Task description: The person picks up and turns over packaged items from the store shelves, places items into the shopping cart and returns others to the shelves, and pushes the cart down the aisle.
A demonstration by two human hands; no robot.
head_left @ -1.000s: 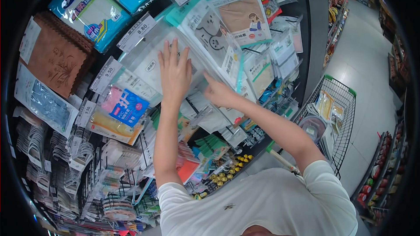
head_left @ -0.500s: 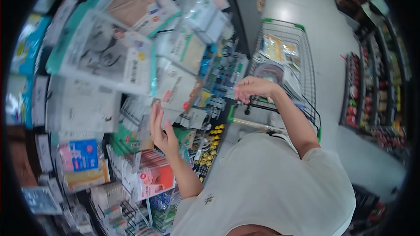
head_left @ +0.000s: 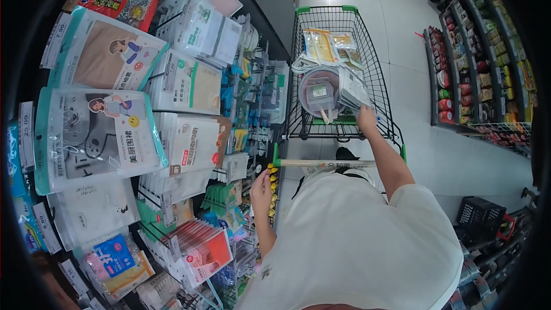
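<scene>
My right hand (head_left: 366,119) reaches into the shopping cart (head_left: 376,37), its fingers closed at the near edge of a stack of flat white packets (head_left: 353,87). Beside that stack is a round, brownish see-through tub (head_left: 309,74) with a smaller clear container (head_left: 321,93) inside it. Yellow-and-white packets (head_left: 320,45) lie farther back in the cart. My left hand (head_left: 262,190) hangs beside the shelf display with loosely bent fingers and nothing visible in it. Small yellow items (head_left: 272,185) hang just behind it.
Packaged goods hang on hooks at left, including an apron packet (head_left: 94,138) and an orange-red packet (head_left: 201,255). The cart's handle (head_left: 330,163) is in front of my body. Shelves of jars and packets (head_left: 479,63) stand across the aisle; a black basket (head_left: 481,213) is at right.
My right hand has moved from above the cart's near end forward to the white packets inside. My left hand has drawn away from the hanging packets and its fingers have bent. The view has turned.
</scene>
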